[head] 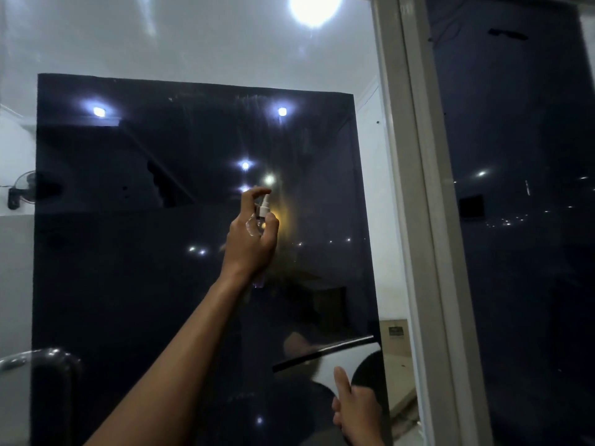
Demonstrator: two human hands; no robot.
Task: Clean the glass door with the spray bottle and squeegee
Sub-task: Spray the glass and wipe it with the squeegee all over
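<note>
The glass door (138,284) fills the view, its middle covered by a dark tinted panel that mirrors ceiling lights. My left hand (249,239) is raised in front of the glass at mid height, wrapped around a small clear spray bottle (261,217) with a white nozzle; the index finger rests on top of the nozzle. Low on the right, my right hand (354,410) grips a white squeegee (331,362) with a black rubber blade. The blade tilts up to the right, close to the glass. Faint streaks show near the panel's top edge.
A pale metal door frame (418,220) runs down the right, with another dark pane (521,220) beyond it. A chrome door handle (38,358) sits at the lower left. Through the glass a wall fan (24,188) hangs on the left and a cardboard box (394,336) stands on the floor.
</note>
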